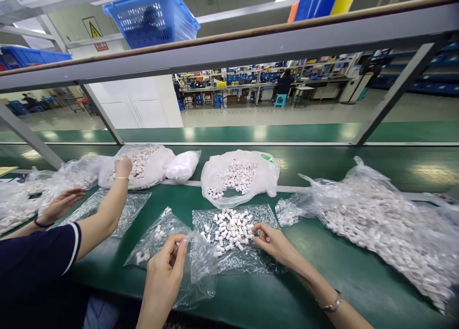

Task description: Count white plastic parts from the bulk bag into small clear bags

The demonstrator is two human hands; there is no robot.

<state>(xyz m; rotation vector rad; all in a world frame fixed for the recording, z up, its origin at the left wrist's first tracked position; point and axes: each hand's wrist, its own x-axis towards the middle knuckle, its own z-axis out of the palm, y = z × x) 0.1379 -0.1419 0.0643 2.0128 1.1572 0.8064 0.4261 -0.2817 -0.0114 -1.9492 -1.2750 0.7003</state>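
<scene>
While the left hand [164, 267] clamps its grip on a clear bag [199, 269], the right hand [278, 245], grip closed around a white part [267, 239], adjoins the pile [233, 229] at right.

Parts [234, 229] lie on a plastic sheet [247, 261] before a filled bag [268, 178].

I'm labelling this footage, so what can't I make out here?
All in the head view:
Count in the pile: parts overlap.
Count in the clear bag at the left hand: folds, glare.
Rest of the right bag: cut off by right edge.
Wording on the red sign: too small.
</scene>
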